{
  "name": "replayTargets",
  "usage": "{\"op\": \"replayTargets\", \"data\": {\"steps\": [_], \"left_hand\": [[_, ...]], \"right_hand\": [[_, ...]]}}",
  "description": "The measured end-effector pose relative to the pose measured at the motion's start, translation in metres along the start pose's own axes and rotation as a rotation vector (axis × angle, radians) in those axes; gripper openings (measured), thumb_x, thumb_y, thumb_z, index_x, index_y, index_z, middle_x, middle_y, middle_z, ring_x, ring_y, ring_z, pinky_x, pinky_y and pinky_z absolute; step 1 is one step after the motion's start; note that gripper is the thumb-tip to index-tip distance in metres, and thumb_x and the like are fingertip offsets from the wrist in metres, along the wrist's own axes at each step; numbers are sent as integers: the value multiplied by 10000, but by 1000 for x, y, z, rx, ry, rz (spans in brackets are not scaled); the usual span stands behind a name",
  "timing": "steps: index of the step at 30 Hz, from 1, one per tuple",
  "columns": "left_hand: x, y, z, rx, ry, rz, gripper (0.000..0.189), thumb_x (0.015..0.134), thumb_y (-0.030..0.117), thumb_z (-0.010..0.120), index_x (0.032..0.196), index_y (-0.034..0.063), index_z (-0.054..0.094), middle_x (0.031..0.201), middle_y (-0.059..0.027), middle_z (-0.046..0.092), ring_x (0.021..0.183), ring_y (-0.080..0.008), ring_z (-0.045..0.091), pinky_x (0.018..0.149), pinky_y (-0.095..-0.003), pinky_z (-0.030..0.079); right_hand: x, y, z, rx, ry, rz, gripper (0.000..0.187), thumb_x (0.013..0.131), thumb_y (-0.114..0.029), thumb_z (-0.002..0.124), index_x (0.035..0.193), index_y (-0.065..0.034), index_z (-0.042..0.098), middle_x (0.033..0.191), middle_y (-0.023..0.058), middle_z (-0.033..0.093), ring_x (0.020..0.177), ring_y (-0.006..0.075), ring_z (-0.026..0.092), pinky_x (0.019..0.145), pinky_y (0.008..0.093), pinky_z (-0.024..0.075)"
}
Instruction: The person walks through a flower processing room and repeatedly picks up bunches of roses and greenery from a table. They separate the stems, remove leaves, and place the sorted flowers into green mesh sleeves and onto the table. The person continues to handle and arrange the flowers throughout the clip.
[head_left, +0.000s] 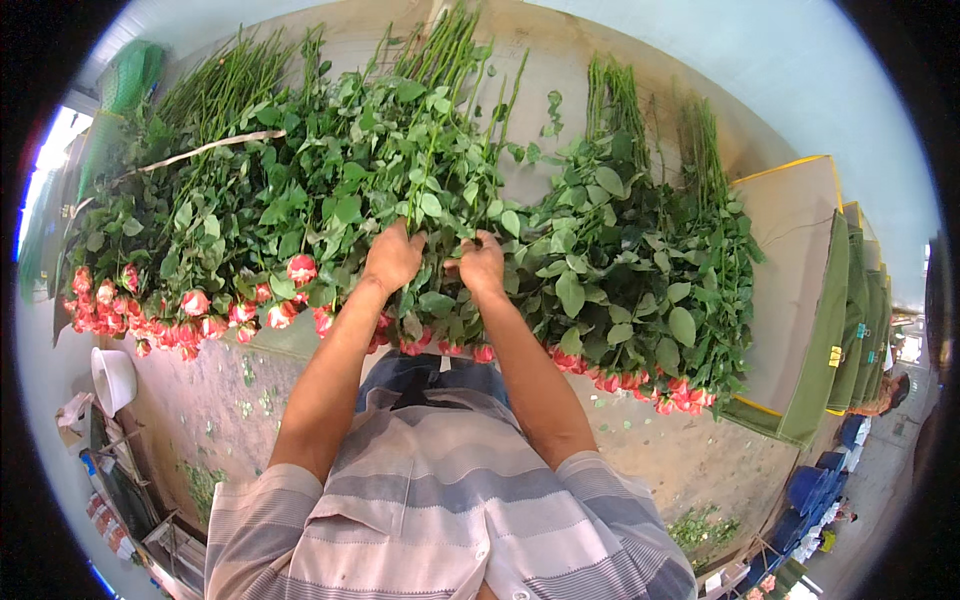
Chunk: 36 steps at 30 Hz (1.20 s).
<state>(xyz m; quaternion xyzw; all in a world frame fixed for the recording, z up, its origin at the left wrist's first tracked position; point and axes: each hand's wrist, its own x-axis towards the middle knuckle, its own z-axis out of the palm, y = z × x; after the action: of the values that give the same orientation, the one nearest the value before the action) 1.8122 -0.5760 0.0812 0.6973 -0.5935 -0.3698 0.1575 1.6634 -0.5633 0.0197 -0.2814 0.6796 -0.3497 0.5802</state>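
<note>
Leafy rose stems lie side by side on a table (559, 67), cut ends away from me and pink-red blooms (195, 303) along the near edge. My left hand (394, 256) is closed around a rose stem (430, 154) that runs up over the foliage (349, 176). Just to its right, my right hand (480, 264) is bent in among the leaves, its fingers curled. Leaves partly cover its fingertips, so whether it pinches a stem is unclear. Below my forearms, several more blooms (416, 342) show at the table edge.
A grouped bundle of roses (619, 97) lies to the right, beside upright green cloth panels (821, 322) with clips. Green netting (124, 82) stands at far left. A white tub (114, 381) sits lower left. Leaf scraps (701, 529) litter the floor. A person (889, 394) is at far right.
</note>
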Motion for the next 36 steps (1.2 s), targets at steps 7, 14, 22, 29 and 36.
{"op": "replayTargets", "data": {"steps": [7, 14, 22, 29, 36], "left_hand": [[22, -12, 23, 121, -96, -10, 411, 829, 283, 592, 1050, -62, 563, 1023, -288, 618, 1007, -431, 576, 880, -458, 445], [3, 3, -11, -352, -47, 20, 219, 786, 70, 637, 980, -28, 610, 837, -165, 691, 795, -260, 675, 756, -349, 505], [-5, 13, -21, -789, -286, -84, 269, 797, -29, 571, 1060, -18, 626, 907, -99, 681, 762, -183, 649, 681, -309, 523], [36, -34, 68, -141, -32, -33, 344, 726, 258, 658, 899, -40, 669, 899, -275, 644, 863, -408, 629, 777, -430, 498], [41, -30, 88, 33, -32, -196, 304, 784, 191, 635, 956, -60, 632, 899, -260, 653, 823, -380, 642, 733, -445, 494]], "right_hand": [[32, 19, 2, -433, 145, -238, 430, 879, -161, 588, 1250, 40, 502, 1111, 252, 605, 978, 428, 587, 793, 468, 474], [21, -1, -10, -288, 45, 48, 427, 957, -201, 532, 1344, -39, 454, 1137, 188, 598, 932, 332, 577, 757, 454, 459], [32, 8, -30, -50, 30, 54, 399, 923, -191, 576, 1255, 24, 526, 1020, 111, 623, 831, 192, 555, 726, 350, 448], [14, -7, -28, -108, 18, 34, 384, 887, -65, 475, 1261, -8, 539, 930, 153, 624, 743, 247, 549, 708, 410, 440], [32, 17, -20, -193, -5, 72, 552, 910, -204, 514, 1409, -23, 363, 1355, 222, 463, 1172, 390, 498, 939, 468, 420]]}}
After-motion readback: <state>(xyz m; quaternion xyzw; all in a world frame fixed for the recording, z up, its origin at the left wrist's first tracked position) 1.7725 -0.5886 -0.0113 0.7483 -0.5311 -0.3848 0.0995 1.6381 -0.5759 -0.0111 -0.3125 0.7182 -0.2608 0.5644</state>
